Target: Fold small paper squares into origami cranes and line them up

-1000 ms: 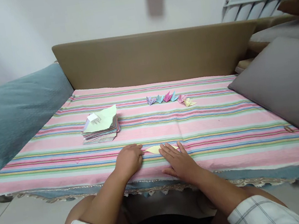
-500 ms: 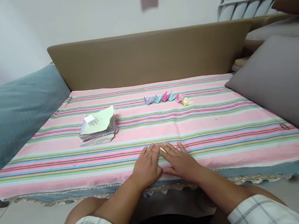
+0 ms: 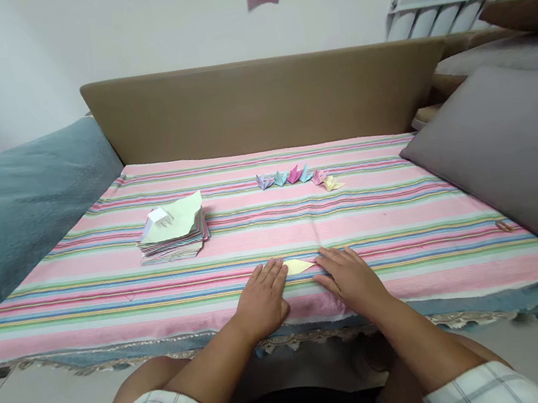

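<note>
Near the front edge of the striped cloth (image 3: 403, 216), with open room to both sides and back toward the stack (image 3: 180, 227) and paper figures (image 3: 294, 175), tapering rightward on a left-right axis, thin folded yellow paper (image 3: 297, 266) under a flat, open left hand (image 3: 260, 302) and beside an open right hand (image 3: 355, 279), with neither gripping anything.
</note>
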{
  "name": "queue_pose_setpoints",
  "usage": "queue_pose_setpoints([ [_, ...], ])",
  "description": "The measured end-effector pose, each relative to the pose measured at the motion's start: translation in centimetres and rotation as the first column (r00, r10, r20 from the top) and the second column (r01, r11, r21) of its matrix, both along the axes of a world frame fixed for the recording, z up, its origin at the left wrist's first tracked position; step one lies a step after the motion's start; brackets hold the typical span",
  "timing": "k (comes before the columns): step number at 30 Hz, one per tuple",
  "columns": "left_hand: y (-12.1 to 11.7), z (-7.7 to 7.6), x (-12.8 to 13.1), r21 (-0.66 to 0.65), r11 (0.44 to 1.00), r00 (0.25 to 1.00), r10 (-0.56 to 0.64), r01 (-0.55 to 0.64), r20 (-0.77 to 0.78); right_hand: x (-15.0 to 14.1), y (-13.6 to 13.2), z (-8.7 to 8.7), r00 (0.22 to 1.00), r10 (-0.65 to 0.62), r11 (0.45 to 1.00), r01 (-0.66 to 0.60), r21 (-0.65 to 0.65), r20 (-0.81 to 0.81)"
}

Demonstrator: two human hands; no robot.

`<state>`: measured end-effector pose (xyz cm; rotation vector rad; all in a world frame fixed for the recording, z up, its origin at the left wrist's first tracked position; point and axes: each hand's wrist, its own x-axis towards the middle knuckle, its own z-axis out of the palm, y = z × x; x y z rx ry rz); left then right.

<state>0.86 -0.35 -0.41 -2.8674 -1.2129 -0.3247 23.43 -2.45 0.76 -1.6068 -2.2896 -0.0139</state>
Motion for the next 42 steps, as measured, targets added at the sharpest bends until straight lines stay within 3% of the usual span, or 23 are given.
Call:
queue_pose_setpoints([
  [3,0.0,0.0,0.0,0.004,1.000,1.000,0.004,-0.003,-0.014,-1.5,1.0,0.3,0.970,0.131,0.985,-0.103,0.139,-0.207],
  [7,0.0,-0.1,0.0,-0.004,1.000,1.000,0.005,-0.005,-0.018,-4.0,2.4,-0.6,0.888,0.308,0.945,-0.245,0.215,-0.342],
  [13,0.2,0.2,-0.3,-0.037,0.999,1.000,-0.026,0.027,0.014,-5.0,4.0,-1.9,0.888,0.195,0.981,-0.170,0.097,-0.416],
  [18,0.7,0.8,-1.0,-0.054,0.995,0.993,-0.081,0.085,0.081,-4.9,4.4,-1.8,0.899,0.158,0.987,-0.161,0.028,-0.409],
  [23,0.8,0.6,-1.0,0.016,0.996,0.976,-0.089,0.087,0.200,-5.0,4.5,-1.4,0.913,0.154,0.987,-0.161,0.011,-0.378],
  [27,1.3,0.5,-0.6,0.054,0.998,0.956,-0.036,0.021,0.291,-5.2,4.6,-1.4,0.933,0.130,0.991,-0.137,0.003,-0.334],
  [32,2.6,0.7,0.2,-0.014,0.992,0.932,0.122,-0.125,0.340,-5.5,4.3,-1.0,0.953,0.118,0.993,-0.119,0.015,-0.279],
  [38,3.7,1.2,0.5,-0.127,0.979,0.923,0.194,-0.160,0.332,-5.5,4.0,-0.8,0.956,0.129,0.991,-0.120,0.053,-0.262],
  [42,3.7,1.5,0.5,-0.117,0.984,0.970,0.155,-0.135,0.186,-5.1,3.9,-0.9,0.945,0.210,0.977,-0.194,0.085,-0.250],
])
